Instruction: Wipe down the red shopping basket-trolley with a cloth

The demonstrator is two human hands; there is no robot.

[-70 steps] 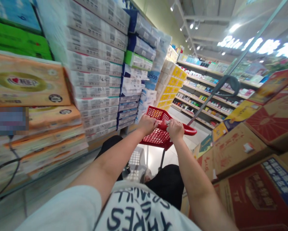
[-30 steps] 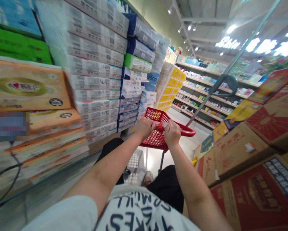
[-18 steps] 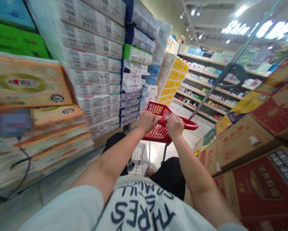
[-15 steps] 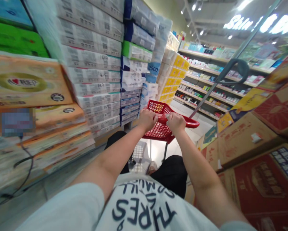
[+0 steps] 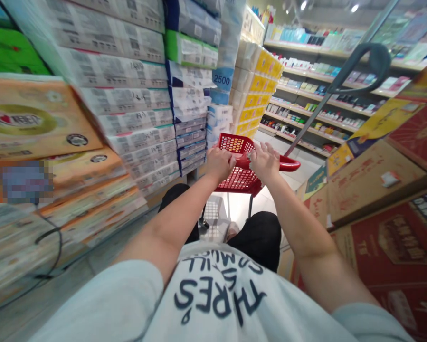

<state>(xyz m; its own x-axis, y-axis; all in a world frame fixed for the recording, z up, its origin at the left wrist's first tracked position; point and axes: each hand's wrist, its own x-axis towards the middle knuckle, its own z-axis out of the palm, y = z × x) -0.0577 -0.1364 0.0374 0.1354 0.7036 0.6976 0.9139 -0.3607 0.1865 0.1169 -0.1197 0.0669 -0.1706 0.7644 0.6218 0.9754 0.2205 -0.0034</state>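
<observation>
In front of me is a red shopping cart (image 5: pixel 243 178) with a perforated basket and a red handle (image 5: pixel 289 165). My left hand (image 5: pixel 220 165) is closed around the left part of the handle. At the handle's middle, my right hand (image 5: pixel 265 161) has its fingers stretched forward and slightly apart; its palm rests on or just over the bar, I cannot tell which. The basket's inside is partly hidden by my hands and the handle.
Stacked tissue packs (image 5: pixel 135 99) rise along the left, with orange packs (image 5: pixel 31 118) nearer me. Cardboard cartons (image 5: pixel 373 185) line the right side. Ahead stand yellow-and-white packs (image 5: pixel 258 90) and stocked shelves (image 5: pixel 316 99). A grey pole with a looped hook (image 5: pixel 372 71) slants across the right.
The fingers of my right hand have uncurled from the handle and now stretch forward. My left hand keeps its grip. The packs and cartons have shifted slightly in view as the cart and I moved.
</observation>
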